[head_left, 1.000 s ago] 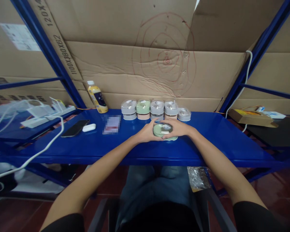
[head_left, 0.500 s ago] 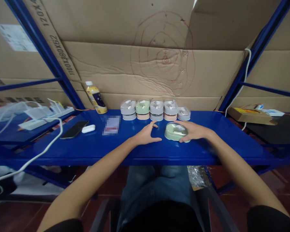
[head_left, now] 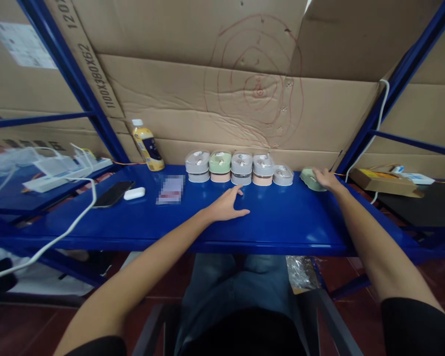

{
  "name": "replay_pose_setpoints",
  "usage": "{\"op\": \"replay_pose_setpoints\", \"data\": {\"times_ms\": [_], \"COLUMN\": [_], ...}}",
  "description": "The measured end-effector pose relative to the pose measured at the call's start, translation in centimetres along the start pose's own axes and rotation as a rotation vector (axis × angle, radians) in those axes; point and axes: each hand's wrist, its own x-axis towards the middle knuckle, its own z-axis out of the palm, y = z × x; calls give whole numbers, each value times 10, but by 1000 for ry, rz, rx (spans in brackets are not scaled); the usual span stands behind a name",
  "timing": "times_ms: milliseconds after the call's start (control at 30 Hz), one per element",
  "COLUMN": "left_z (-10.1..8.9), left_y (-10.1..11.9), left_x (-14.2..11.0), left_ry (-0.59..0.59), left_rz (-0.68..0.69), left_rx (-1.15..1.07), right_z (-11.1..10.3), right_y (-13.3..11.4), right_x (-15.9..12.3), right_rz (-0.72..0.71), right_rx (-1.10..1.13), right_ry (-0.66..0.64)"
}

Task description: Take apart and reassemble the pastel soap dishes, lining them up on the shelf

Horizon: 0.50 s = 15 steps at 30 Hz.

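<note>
My right hand (head_left: 326,179) grips a green lidded box (head_left: 311,180) at the back right of the blue tabletop; part of the box is hidden behind the fingers. Over the middle of the tabletop, my left hand (head_left: 228,205) is open, thumb and fingers apart, with nothing in it. Beyond it stands a row of similar small boxes with clear lids, mostly stacked in twos: a grey stack (head_left: 198,165), a green box on a pink one (head_left: 220,165), another grey stack (head_left: 242,168), a grey box on a pink one (head_left: 263,169), and a single grey box (head_left: 283,175).
A yellow drink bottle (head_left: 148,146), a blurred packet (head_left: 171,190), a white earbud case (head_left: 134,193) and a black phone (head_left: 114,194) lie to the left. A power strip (head_left: 66,175) with cables is further left. Cardboard (head_left: 193,109) walls the back; an open carton (head_left: 385,182) sits right.
My right hand has carried the green box from the middle of the tabletop to the back right, beyond the single grey box. My left hand has stayed nearly still, open.
</note>
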Motion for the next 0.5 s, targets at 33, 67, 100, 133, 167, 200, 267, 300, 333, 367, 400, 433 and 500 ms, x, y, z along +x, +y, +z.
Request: {"op": "replay_pose_setpoints", "data": {"times_ms": [33,67,100,133,167,200,267,300,333,367,400,433,500], "left_z": [0,0,0,0,0,0,0,-1,-1,-1,-2,-2,-2], "left_y": [0,-1,-1,-1,-1,-1,0,1,1,2,3,4,5], "left_x": [0,0,0,0,0,0,1,1,1,1,1,0,0], "left_ry": [1,1,-1,0,-2,-4,-10,-14,-16,-19,-22,-24,-24], "left_rz": [4,9,13,15,18,21,20,15,9,2,-4,-7,-6], "left_rx": [2,5,8,13,17,22,27,28,29,30,31,32,32], "right_z": [5,11,16,20,23,26,27,27,26,26,25,26,29], "right_y": [-9,-18,-25,-31,-37,-41,-49,-53,-57,-61,-66,-71,-80], "right_x": [4,7,8,7,5,1,-10,-16,-22,-28,-34,-40,-52], "right_rz": [31,44,42,30,19,11,-28,-82,-168,-283,-410,-527,-687], "right_rx": [5,10,17,25,33,38,22,-4,-40,-83,-129,-173,-254], "right_ry": [4,3,-1,-1,-1,11,85,141,197,240,256,241,148]}}
